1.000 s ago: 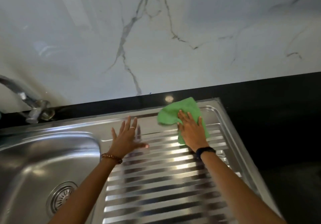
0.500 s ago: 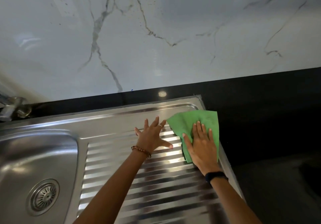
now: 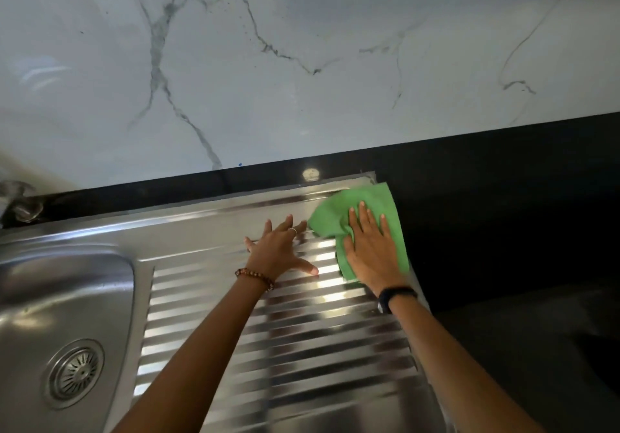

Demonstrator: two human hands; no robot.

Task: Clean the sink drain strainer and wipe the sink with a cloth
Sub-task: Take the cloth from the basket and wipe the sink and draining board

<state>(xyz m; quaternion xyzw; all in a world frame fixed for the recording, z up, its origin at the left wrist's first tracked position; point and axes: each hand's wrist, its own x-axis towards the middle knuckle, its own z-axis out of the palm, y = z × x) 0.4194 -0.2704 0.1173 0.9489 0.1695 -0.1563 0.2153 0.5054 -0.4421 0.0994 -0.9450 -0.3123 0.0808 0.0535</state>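
Already at the far right corner of the ribbed drainboard [image 3: 302,348], the green cloth [image 3: 365,212] lay flat under the right hand [image 3: 370,251], fingers straight and pressing. The left hand [image 3: 280,251] rested spread and empty beside it. Leftward, well apart, sat the strainer [image 3: 74,373] in the sink bowl [image 3: 67,291]; nothing stood between.
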